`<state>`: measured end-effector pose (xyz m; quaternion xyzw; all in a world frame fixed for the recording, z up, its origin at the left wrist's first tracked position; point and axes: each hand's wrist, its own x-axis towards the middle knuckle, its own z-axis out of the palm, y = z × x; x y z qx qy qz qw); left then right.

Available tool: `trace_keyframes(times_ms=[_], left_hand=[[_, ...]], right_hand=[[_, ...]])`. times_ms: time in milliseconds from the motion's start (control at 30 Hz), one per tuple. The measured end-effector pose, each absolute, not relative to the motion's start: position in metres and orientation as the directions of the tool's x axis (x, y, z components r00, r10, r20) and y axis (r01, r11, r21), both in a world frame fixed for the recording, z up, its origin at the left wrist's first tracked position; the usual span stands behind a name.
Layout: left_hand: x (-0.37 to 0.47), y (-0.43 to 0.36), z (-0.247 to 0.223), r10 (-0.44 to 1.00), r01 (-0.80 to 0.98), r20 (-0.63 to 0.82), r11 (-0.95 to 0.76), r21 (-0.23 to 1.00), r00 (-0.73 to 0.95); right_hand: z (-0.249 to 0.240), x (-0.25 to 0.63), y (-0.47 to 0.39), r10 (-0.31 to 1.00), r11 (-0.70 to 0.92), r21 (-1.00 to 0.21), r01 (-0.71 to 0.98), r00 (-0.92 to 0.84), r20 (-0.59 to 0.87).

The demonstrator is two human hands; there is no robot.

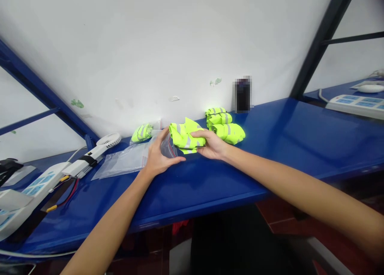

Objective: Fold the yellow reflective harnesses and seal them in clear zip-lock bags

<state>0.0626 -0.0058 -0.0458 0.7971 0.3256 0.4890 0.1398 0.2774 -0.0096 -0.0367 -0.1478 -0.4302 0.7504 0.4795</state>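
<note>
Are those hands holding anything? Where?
The right hand grips a bright yellow bundle by its right end; I can't tell whether the left hand holds the clear bag.

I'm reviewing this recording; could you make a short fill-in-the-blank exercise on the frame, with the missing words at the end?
1. The right hand grips a neon-yellow bundle banded with strips coloured ____.
2. The left hand is at a clear bag whose edge line is coloured ____.
3. The tabletop is coloured ____.
4. The small fan lies in the picture's ____ half, left or right.

Missing words: grey; red; blue; left.
</note>
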Motion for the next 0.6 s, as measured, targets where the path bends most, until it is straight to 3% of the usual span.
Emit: trace_keyframes(times_ms=[167, 333, 500, 600], left_hand=[[0.065, 0.007, -0.058, 0.538, 0.346, 0.769, -0.835, 0.429, 0.345], [0.07, 0.007, -0.057, 0.532, 0.354, 0.76, -0.839, 0.414, 0.372], [0.07, 0.001, -0.047, 0.549, 0.529, 0.669, -0.806, 0.267, 0.5], [0.065, 0.002, -0.045, 0.541, 0.588, 0.704, -0.78, 0.215, 0.46]], right_hand=[[-0.039, 0.277, -0.009, 0.802, -0.241, -0.733, -0.636, -0.556, 0.219], [-0.037, 0.276, -0.011, 0.849, -0.187, -0.719, -0.669, -0.478, 0.224], [-0.038, 0.278, -0.007, 0.892, -0.123, -0.748, -0.652, -0.403, 0.204], [-0.039, 0.279, -0.005, 0.917, -0.107, -0.773, -0.626, -0.363, 0.167]])
